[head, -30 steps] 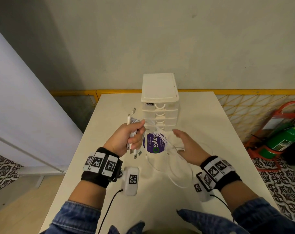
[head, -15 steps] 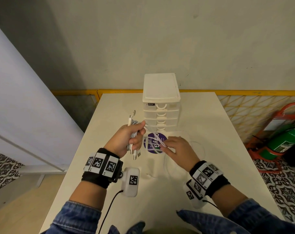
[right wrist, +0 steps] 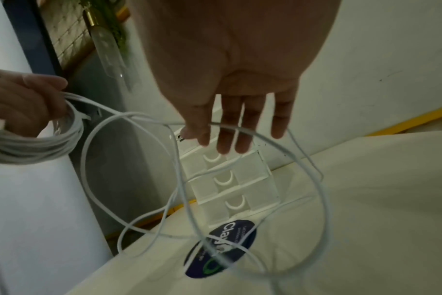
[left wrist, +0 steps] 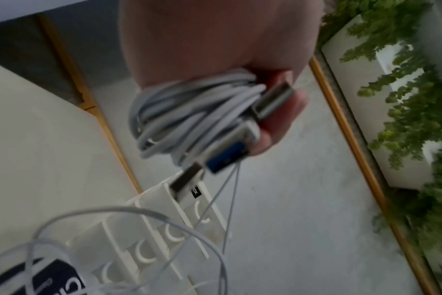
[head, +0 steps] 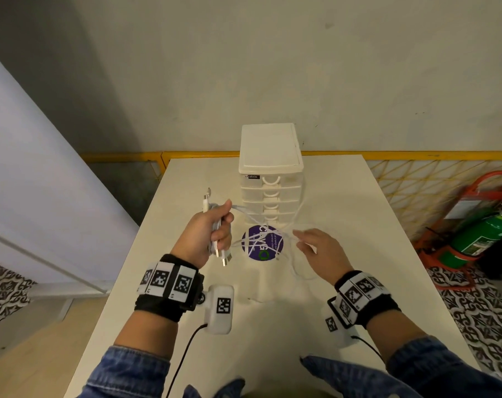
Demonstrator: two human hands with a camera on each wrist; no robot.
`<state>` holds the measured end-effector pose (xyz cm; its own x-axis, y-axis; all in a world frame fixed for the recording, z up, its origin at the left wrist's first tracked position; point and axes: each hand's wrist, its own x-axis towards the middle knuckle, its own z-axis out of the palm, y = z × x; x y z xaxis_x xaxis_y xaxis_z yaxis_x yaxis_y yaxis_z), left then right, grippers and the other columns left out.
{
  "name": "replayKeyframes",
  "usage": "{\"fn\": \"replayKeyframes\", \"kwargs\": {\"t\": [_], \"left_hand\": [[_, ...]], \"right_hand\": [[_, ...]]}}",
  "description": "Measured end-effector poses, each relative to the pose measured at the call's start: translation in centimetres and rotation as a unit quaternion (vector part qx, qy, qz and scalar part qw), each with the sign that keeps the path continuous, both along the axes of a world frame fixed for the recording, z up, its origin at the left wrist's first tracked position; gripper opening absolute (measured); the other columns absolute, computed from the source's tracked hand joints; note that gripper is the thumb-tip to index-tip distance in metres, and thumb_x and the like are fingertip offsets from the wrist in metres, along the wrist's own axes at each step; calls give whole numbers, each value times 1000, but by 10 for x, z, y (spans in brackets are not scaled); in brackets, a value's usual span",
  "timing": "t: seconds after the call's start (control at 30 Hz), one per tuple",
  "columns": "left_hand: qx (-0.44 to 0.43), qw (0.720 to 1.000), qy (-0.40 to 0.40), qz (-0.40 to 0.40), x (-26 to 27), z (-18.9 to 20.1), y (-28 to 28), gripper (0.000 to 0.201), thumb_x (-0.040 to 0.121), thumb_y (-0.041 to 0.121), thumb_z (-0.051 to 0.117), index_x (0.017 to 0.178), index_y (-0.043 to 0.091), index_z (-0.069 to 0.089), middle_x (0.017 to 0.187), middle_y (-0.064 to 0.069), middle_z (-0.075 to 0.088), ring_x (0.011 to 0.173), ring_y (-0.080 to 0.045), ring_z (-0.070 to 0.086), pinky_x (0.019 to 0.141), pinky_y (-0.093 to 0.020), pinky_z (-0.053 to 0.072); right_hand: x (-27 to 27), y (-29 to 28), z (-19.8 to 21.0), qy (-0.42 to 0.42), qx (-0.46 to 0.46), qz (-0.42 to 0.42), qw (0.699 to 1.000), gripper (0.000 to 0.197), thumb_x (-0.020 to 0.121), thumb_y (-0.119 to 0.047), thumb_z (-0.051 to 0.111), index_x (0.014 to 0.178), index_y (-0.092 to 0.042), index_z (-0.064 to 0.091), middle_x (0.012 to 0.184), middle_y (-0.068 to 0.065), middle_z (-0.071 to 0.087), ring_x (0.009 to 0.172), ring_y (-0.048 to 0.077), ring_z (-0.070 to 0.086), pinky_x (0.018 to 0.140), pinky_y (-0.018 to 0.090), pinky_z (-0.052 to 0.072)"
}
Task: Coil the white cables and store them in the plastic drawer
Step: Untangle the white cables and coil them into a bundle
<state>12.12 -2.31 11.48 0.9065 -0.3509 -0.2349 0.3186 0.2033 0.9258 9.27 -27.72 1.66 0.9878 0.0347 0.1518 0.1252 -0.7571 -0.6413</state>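
On the left I see my left hand (head: 208, 231) raised above the table (head: 359, 214), its fingers curled tight round a bundle of coiled white cables (left wrist: 189, 113). The bundle's long axis runs near to far through the fist: small plugs stick out of the far end (head: 206, 200), and USB plugs (head: 226, 258) point out of the near end, toward me and down. In the left wrist view three metal USB ends show, one with a blue tongue.

From the fist a loose white cable (right wrist: 129, 155) trails rightward in wide, slack loops that hang in the air and cross over a round purple sticker (head: 262, 242) on the tabletop. The plastic drawer unit (head: 271, 173) stands upright just beyond the sticker, at the middle of the table's far half, all its drawers closed with handles facing me.

On the right, my right hand (head: 318, 248) is spread, fingers nearly straight and slightly apart, palm down. The loose cable lies across its fingers (right wrist: 230, 129) in the right wrist view; I cannot tell whether any finger pinches it.
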Motion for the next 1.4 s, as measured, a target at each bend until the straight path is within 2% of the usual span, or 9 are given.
{"fn": "replayKeyframes", "kwargs": {"t": [0.13, 0.3, 0.47, 0.67, 0.8, 0.9, 1.0, 1.17, 1.4], "left_hand": [[77, 996, -26, -37, -7, 3, -14, 35, 90, 34, 53, 64, 11, 53, 36, 3, 29, 30, -14, 29, 37, -21, 29], [50, 996, -22, -73, -13, 5, -26, 35, 82, 39, 57, 62, 11, 52, 35, 2, 27, 29, -15, 28, 37, -21, 29], [-21, 998, -23, -58, -7, 4, -8, 34, 89, 36, 52, 64, 12, 51, 35, 6, 30, 29, -12, 29, 38, -22, 27], [-110, 993, -28, -19, 5, 18, 16, 36, 93, 32, 42, 63, 13, 47, 33, 8, 31, 28, -10, 30, 38, -23, 24], [-54, 998, -8, -31, 2, 9, 7, 36, 92, 34, 45, 64, 13, 48, 34, 7, 30, 29, -10, 28, 38, -23, 25], [3, 997, 0, -73, -5, 3, -11, 34, 90, 35, 49, 64, 14, 51, 34, 7, 29, 28, -11, 29, 37, -21, 27], [41, 992, -11, -121, -13, 7, -26, 36, 91, 35, 48, 64, 12, 51, 34, 5, 28, 27, -13, 28, 37, -21, 28], [1, 983, -8, -182, -17, 13, -29, 40, 90, 42, 50, 66, 10, 50, 32, 6, 28, 26, -11, 29, 37, -20, 30], [-47, 958, 38, -279, -27, 7, -38, 41, 87, 45, 49, 65, 11, 53, 31, 8, 32, 24, -8, 32, 35, -16, 31]], "right_hand": [[-3, 19, 23, -89, 94, 68, 989, 47, 85, -29, 50, 130, -17, 50, 123, -9, 53, 113, 3, 48, 97, 8, 33], [1, 44, 24, -95, 53, 80, 991, 24, 87, -33, 57, 98, -17, 70, 88, 2, 68, 78, 15, 62, 75, 30, 50], [3, 28, 6, -36, 2, 32, 999, 12, 83, -27, 64, 89, -18, 71, 89, 3, 61, 82, 18, 61, 76, 32, 49], [-7, -12, -17, 201, -135, -14, 970, 35, 81, -28, 64, 116, -26, 59, 114, 5, 55, 109, 23, 54, 93, 33, 40], [-1, 0, 9, 70, -58, -18, 996, 50, 82, -16, 59, 130, -22, 48, 122, 5, 54, 114, 23, 51, 99, 40, 39], [1, 22, 39, -22, 85, 56, 995, 57, 84, -5, 54, 138, -16, 38, 135, 5, 47, 125, 18, 45, 106, 29, 34], [1, 47, 57, -12, 116, 138, 984, 66, 88, -19, 59, 144, -21, 24, 140, -4, 43, 129, 6, 38, 107, 20, 30], [1, 61, 51, -3, 187, 138, 973, 12, 94, -15, 47, 100, -16, 58, 85, -1, 61, 80, 17, 58, 76, 33, 44], [11, 46, 59, -25, 156, 97, 983, 27, 88, -46, 36, 82, -29, 56, 75, 0, 63, 73, 17, 60, 72, 38, 47]]}}
